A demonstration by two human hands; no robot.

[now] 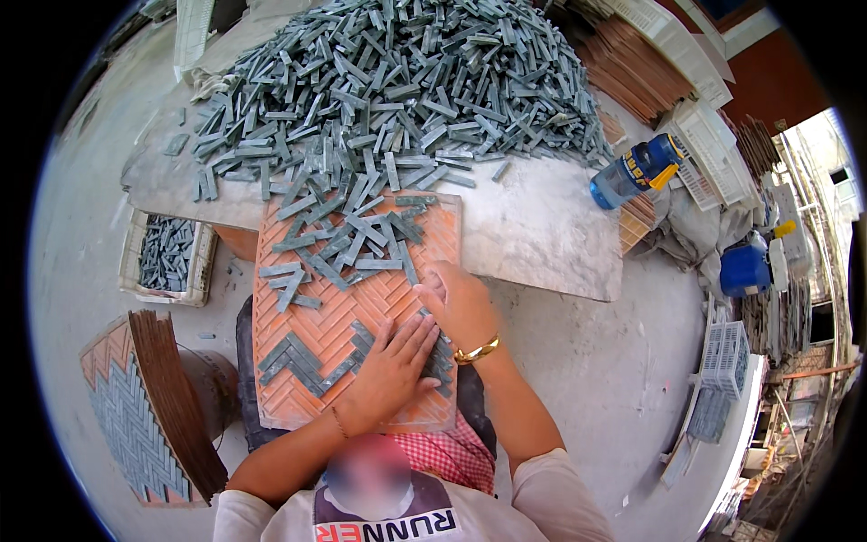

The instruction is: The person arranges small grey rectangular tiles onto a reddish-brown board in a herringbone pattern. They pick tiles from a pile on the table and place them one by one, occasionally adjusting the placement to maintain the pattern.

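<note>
An orange grooved tray (298, 406) with a herringbone pattern lies in front of me, its far end at the white slab. Grey-green stone strips (296, 359) fill some of its near grooves in zigzag rows. My left hand (390, 372) lies flat on the tray's near right part, fingers stretched over laid strips, partly hiding them. Beyond it, my right hand (459, 307), with a gold bracelet at the wrist, is closed at the tray's right edge. Its fingertips meet the end of a loose strip (407, 263); what they grip is hidden. More loose strips (348, 239) lie jumbled on the tray's far half.
A large heap of stone strips (406, 81) covers the white slab (551, 244). A blue bottle (623, 176) stands at its right. On the left are a crate of strips (209, 271) and stacked orange trays (167, 388). Crates (725, 357) and a blue jug (746, 269) stand right.
</note>
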